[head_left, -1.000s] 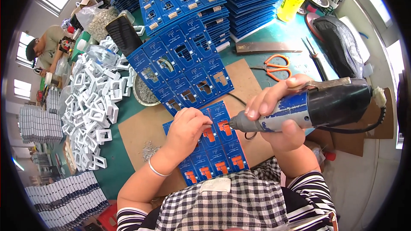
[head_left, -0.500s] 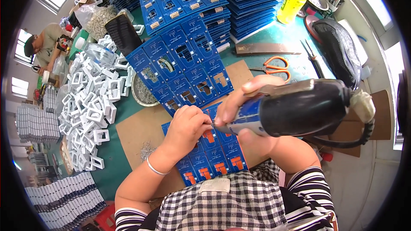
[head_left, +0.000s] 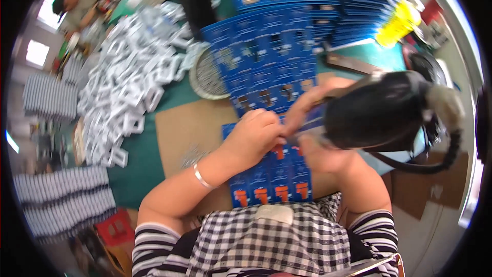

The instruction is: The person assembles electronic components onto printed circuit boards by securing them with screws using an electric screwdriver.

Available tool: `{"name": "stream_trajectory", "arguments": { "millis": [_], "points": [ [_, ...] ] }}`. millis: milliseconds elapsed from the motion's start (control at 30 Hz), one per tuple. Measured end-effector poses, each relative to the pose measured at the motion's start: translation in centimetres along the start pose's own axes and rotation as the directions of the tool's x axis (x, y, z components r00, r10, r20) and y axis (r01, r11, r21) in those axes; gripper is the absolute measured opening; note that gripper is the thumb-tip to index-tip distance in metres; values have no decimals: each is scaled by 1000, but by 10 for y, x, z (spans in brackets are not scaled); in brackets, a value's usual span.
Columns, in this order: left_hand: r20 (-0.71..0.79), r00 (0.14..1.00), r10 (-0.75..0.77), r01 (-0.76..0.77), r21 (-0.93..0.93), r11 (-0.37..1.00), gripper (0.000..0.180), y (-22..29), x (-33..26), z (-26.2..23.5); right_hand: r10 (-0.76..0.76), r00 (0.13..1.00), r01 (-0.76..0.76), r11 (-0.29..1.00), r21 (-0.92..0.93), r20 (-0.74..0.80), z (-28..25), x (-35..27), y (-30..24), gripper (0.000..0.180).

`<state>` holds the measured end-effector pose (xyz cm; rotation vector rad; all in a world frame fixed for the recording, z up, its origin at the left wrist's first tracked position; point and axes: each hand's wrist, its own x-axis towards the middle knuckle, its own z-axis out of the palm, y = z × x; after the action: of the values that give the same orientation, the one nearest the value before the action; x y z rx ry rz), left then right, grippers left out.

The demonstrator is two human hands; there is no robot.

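Board [head_left: 279,177] at table's [head_left: 130,187] near edge, presumably for close reach. Left hand [head_left: 256,136] bunched over it, perhaps steadying; whether pinching anything, cannot tell. Right hand [head_left: 328,156] wraps driver [head_left: 376,113], likely for firm aim.

Bright daylight from windows [head_left: 37,53] — much smeared, probably by motion — edges bowed.

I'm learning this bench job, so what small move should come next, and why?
Probably ease the left hand's fingertips slightly away from the front of the power tool. The right hand grips it above the blue board with orange pieces, its tip is hidden, and the left fingertips appear close to its front end.
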<state>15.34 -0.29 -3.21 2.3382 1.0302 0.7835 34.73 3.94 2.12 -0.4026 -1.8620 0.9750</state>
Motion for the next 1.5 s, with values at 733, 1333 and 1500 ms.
{"name": "stream_trajectory", "arguments": {
  "millis": [733, 1333, 1500],
  "points": [
    [-79, 970, -229, 213, 733, 646, 10, 3, -95, -77, 258, 899, 9, 797, 603, -354, 4, -8, 3, 56],
    [-35, 974, -223, 222, -30, 975, 14, 27, 1, -11, 274, 742, 134, 833, 536, -612, -22, -39, -32, 53],
    [-10, 995, -101, 101, 102, 990, 13, 22, 10, 1, 217, 800, 223, 757, 614, -559, -24, -46, -26, 59]
  ]
}}
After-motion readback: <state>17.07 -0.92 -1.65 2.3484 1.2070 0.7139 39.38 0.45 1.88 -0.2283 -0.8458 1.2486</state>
